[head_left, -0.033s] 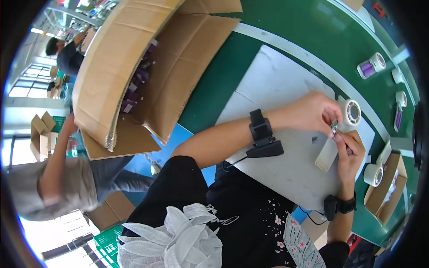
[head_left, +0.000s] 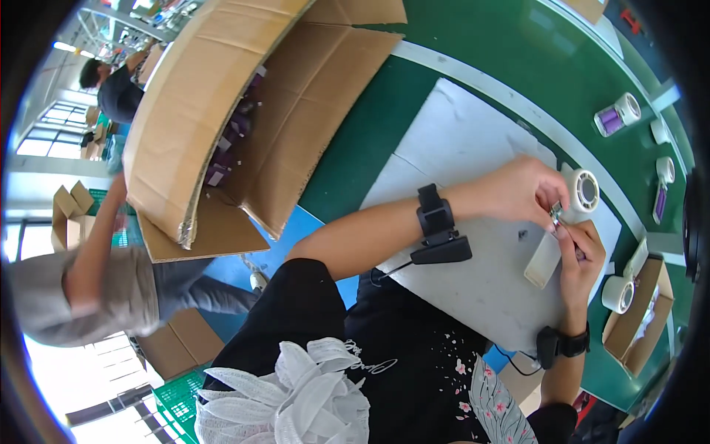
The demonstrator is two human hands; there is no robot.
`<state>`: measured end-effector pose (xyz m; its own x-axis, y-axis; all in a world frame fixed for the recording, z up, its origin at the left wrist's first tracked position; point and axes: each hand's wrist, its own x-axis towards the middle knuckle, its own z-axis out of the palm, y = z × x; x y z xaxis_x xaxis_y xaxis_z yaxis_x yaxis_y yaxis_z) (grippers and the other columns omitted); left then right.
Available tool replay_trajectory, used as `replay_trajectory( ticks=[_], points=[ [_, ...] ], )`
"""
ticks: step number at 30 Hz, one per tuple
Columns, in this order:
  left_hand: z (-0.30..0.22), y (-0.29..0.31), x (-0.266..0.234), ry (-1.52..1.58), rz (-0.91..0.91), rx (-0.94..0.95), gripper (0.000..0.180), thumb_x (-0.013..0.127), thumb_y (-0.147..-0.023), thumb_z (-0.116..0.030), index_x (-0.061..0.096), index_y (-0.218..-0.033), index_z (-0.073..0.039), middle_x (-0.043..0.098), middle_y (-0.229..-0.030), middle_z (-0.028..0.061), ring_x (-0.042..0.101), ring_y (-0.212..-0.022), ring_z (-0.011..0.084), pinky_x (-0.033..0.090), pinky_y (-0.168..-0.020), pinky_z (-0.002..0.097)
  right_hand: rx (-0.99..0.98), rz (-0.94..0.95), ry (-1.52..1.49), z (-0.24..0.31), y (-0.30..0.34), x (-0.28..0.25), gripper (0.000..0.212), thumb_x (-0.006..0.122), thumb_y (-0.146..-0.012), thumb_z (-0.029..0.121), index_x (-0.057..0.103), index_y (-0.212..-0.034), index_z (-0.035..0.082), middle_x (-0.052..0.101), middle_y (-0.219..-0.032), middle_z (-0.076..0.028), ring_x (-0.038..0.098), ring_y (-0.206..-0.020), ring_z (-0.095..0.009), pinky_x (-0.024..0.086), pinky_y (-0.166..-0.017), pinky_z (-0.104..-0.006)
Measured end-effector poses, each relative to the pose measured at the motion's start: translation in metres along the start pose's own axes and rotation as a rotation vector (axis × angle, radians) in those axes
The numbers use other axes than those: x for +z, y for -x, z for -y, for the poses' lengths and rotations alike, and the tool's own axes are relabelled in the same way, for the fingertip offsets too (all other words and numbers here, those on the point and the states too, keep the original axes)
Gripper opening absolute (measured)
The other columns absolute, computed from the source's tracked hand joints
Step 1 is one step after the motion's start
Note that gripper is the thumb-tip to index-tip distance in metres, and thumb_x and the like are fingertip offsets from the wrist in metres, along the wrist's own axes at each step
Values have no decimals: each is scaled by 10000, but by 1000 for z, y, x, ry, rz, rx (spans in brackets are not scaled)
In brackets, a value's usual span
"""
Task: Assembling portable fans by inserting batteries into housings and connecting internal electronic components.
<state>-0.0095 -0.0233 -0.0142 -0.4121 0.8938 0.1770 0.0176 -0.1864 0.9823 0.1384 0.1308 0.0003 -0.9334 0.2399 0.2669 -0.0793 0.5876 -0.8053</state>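
Note:
My left hand (head_left: 529,191) reaches in over a whitish work sheet (head_left: 481,163) on the green table, its fingertips closed in a pinch. My right hand (head_left: 582,259) meets it from below, thumb and fingers pressed together. Between the fingertips of both is a small shiny metal part (head_left: 556,210); its exact kind is too small to make out. Right under the hands a cream-coloured oblong block (head_left: 542,260) lies tilted on the sheet. Just beyond the fingers stands a white round piece with a ring-shaped face (head_left: 586,190). A tiny dark bit (head_left: 523,235) rests near the block.
A large open cardboard box (head_left: 325,96) with purple items (head_left: 235,126) stands at the left. Along the right are white rolls (head_left: 629,108), purple pieces (head_left: 611,121) and a small open carton (head_left: 642,325). Another person (head_left: 126,288) stands at the far left.
The whole view has shifted very slightly. My hands keep the same pinch on the small metal part, with hardly any movement.

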Motion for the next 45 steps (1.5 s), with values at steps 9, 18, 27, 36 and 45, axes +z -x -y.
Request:
replay_trajectory(
  ticks=[9, 18, 27, 36, 45],
  points=[
    [-2, 0, 9, 76, -71, -18, 267, 755, -699, 47, 655, -940, -11, 670, -830, 50, 638, -777, 99, 535, -725, 247, 14, -59, -18, 0, -1, 1, 89, 667, -826, -5, 678, -905, -44, 511, -732, -20, 387, -592, -71, 262, -510, -226],
    [1, 0, 10, 99, -93, -40, 309, 742, -688, 56, 689, -987, -2, 694, -848, 71, 655, -764, 113, 542, -728, 258, -29, -28, 47, -3, 4, 0, 64, 637, -844, -19, 637, -887, -67, 514, -763, -33, 425, -635, -86, 302, -543, -226],
    [-2, 1, 8, -35, -83, -19, 413, 726, -688, 31, 691, -1095, -29, 719, -872, 109, 664, -758, 113, 544, -721, 257, -120, -5, 83, 1, 1, 1, 77, 643, -825, -23, 638, -887, -67, 516, -759, -43, 451, -639, -107, 328, -550, -231],
    [-9, 3, 12, -270, -85, 69, 440, 719, -682, -11, 677, -1119, -47, 713, -861, 135, 680, -730, 158, 539, -681, 269, -183, 3, 107, 1, -4, 4, 83, 617, -842, -12, 621, -914, -51, 552, -786, -73, 507, -670, -139, 393, -580, -267],
    [-9, 3, 17, -340, -68, 179, 435, 681, -696, 2, 655, -1127, -54, 689, -838, 130, 678, -716, 196, 537, -664, 298, -43, -160, 196, 4, -3, 10, 269, 670, -797, 4, 575, -1048, 2, 572, -829, -111, 551, -685, -200, 447, -610, -311]
  ],
)
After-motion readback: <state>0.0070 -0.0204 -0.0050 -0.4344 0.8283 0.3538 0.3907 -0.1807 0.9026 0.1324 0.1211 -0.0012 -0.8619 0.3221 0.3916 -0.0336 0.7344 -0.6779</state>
